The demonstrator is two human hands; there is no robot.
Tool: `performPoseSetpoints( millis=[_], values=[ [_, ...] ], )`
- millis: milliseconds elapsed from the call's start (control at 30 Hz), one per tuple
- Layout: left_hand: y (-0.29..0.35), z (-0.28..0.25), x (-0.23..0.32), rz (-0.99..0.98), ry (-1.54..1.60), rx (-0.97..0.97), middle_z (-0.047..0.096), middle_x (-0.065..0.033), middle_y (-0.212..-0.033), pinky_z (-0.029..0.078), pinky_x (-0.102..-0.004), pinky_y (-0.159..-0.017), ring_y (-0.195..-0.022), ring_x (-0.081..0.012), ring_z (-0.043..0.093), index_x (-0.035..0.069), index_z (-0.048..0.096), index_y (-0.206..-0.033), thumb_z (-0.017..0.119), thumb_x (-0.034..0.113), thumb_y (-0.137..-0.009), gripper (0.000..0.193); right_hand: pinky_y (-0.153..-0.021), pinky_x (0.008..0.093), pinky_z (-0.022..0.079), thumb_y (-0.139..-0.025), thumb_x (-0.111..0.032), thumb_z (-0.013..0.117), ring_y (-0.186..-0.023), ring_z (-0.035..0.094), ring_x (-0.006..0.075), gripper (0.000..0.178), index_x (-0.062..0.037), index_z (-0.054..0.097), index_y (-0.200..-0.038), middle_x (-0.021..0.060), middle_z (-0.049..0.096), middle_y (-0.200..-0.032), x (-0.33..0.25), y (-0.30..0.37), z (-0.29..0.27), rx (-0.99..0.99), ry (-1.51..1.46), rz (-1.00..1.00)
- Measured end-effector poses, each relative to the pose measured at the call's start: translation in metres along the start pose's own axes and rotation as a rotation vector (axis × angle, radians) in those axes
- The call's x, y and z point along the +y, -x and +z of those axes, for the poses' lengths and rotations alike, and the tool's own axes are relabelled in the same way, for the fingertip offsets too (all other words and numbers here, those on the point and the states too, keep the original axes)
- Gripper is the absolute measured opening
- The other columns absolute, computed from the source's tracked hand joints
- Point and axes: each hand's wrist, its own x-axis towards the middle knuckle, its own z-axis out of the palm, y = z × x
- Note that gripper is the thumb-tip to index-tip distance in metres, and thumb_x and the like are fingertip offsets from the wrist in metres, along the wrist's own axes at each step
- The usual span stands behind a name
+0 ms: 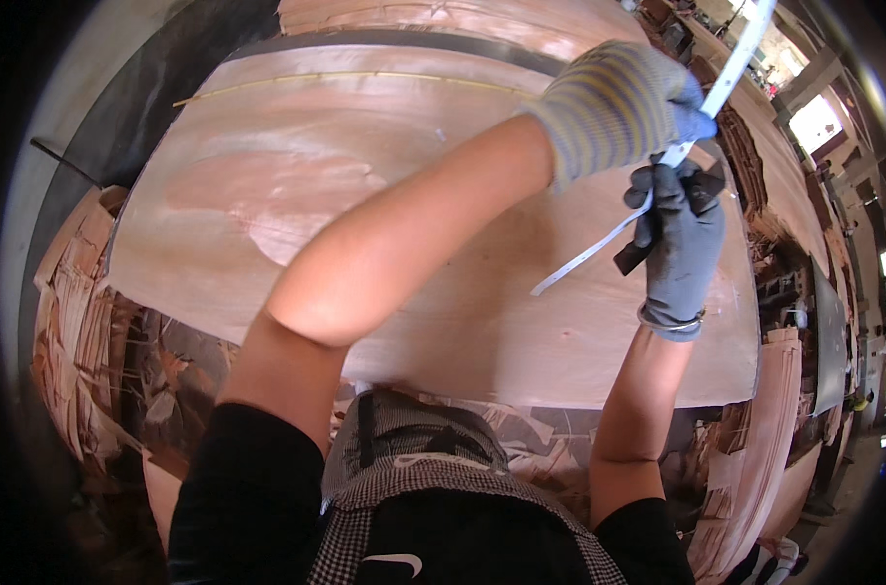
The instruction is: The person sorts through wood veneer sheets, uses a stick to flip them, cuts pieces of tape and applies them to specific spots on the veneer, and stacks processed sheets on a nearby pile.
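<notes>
Over a pale wood sheet [462, 336], gloved hands [623, 105] [685, 239] pinching a white strip [734, 62], veneer stack [763, 439] alongside, bright window [815, 124] beyond

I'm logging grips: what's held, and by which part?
White dotted tape, held partway along: left hand above, right hand just below. The right also holds a dark object, kind and held part unclear.

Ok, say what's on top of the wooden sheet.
A thin yellow strip lies along the far side of the sheet, up to the left hand, which hides any further length. What the left forearm and right hand cover cannot be seen.
</notes>
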Motion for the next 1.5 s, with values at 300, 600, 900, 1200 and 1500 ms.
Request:
performPoseSetpoints(
  millis=[300,600,900,1200,1500],
  values=[
    [0.079,-0.083,-0.13,0.042,-0.018,0.116,0.06,-0.0102,-0.09,0.043,-0.0295,-0.074,-0.081,-0.0189,0.057,0.004,0.059,-0.099,0.051,0.026,-0.088,0.025,-0.052,0.024,0.047,-0.077,0.006,0.049,-0.058,0.061,0.0115,0.026,-0.0012,0.06,-0.098,0.0068,0.065,-0.073,0.049,0.045,0.027,-0.387,0.728,0.163],
    [0.497,-0.246,-0.385,-0.964,-0.07,0.524,0.062,-0.0107,-0.108,0.045,-0.0252,-0.089,-0.098,-0.0155,0.058,-0.004,0.057,-0.11,0.052,0.006,-0.088,0.024,-0.039,0.0204,0.038,-0.086,-0.016,0.058,-0.053,0.057,0.0096,0.02,0.0011,0.058,-0.096,0.0072,0.065,-0.074,0.199,0.182,0.299,-0.763,0.154,0.983],
    [0.547,-0.183,-0.402,-0.506,-0.61,-0.131,0.046,-0.0144,-0.128,0.023,-0.0449,-0.106,-0.121,-0.0306,0.039,0.004,0.051,-0.116,0.057,0.021,-0.078,0.042,-0.04,0.028,0.043,-0.083,-0.017,0.057,-0.047,0.057,0.0157,0.021,0.0036,0.06,-0.082,0.0091,0.063,-0.065,0.328,0.197,0.493,-0.35,0.234,1.041],
    [0.533,-0.161,-0.419,-0.199,-0.409,-0.468,0.045,-0.0173,-0.129,0.02,-0.0455,-0.109,-0.125,-0.0321,0.036,0.002,0.056,-0.111,0.055,0.024,-0.079,0.039,-0.048,0.0343,0.048,-0.078,-0.018,0.062,-0.051,0.062,0.0205,0.017,-0.0014,0.064,-0.082,0.0118,0.062,-0.064,0.354,0.204,0.457,-0.602,0.787,0.593],
    [0.356,-0.138,-0.492,-0.384,-0.374,-0.054,0.053,-0.0126,-0.119,0.033,-0.0428,-0.097,-0.11,-0.0312,0.047,0.004,0.054,-0.114,0.056,0.014,-0.079,0.037,-0.04,0.0281,0.041,-0.084,-0.022,0.058,-0.047,0.056,0.0144,0.021,-0.0023,0.063,-0.082,0.0084,0.065,-0.07,0.373,-0.033,0.427,-0.158,0.345,0.784]
  ],
)
